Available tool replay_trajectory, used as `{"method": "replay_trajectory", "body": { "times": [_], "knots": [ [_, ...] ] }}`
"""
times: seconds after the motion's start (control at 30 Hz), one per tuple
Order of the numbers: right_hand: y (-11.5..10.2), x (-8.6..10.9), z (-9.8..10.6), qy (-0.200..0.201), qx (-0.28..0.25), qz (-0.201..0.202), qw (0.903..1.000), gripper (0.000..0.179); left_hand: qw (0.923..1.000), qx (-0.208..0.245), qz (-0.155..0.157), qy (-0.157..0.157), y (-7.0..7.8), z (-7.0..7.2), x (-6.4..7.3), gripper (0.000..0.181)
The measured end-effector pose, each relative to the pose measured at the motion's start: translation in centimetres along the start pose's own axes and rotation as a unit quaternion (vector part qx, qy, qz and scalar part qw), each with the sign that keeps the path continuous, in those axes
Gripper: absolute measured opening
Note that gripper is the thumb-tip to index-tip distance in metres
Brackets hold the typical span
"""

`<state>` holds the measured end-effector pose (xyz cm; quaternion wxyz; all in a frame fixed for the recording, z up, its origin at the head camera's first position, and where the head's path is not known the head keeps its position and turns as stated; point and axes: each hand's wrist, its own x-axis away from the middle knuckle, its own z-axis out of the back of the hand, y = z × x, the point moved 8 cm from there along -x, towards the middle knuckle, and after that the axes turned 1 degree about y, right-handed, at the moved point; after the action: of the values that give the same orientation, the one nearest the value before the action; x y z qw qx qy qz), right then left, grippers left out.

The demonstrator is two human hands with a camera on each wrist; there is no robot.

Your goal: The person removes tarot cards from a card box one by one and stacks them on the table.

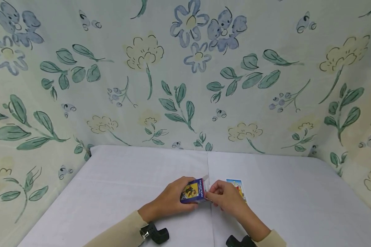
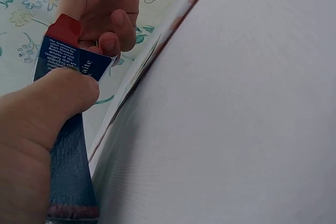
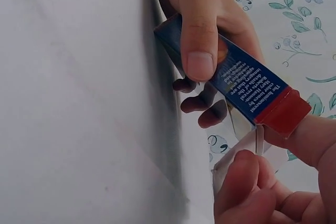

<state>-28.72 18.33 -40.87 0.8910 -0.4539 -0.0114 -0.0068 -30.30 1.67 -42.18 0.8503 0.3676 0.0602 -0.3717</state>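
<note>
A small dark blue tarot card box (image 1: 200, 192) with a yellow picture and the word "Waite" is gripped by my left hand (image 1: 170, 199), thumb across its printed side. Its end facing right stands open, with a red flap (image 3: 286, 113) and a pale side flap (image 3: 237, 153) sticking out. Right at this end, my right hand (image 1: 228, 198) pinches the pale flap between thumb and fingers, one finger against the red flap. The inside of the box is hidden. Partly behind my right hand, a colourful card or booklet (image 1: 235, 183) with a blue top lies on the table.
A white cloth with a centre crease covers the table (image 1: 136, 168). Behind and at both sides hangs a floral curtain (image 1: 185, 113). Black camera mounts (image 1: 157, 234) sit on both wrists, by the beige sleeves (image 1: 120, 230).
</note>
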Motion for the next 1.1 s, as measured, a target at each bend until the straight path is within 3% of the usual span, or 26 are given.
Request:
{"method": "replay_trajectory", "body": {
  "times": [0.6,1.1],
  "knots": [
    [0.2,0.1,0.4,-0.041,0.004,-0.016,0.999,0.023,1.0,0.001,-0.004,-0.001,-0.2,-0.1,-0.1,0.074],
    [0.3,-0.1,1.7,-0.018,-0.003,-0.031,0.9994,0.017,1.0,-0.007,-0.006,-0.001,0.0,-0.1,-0.1,0.074]
  ]
}}
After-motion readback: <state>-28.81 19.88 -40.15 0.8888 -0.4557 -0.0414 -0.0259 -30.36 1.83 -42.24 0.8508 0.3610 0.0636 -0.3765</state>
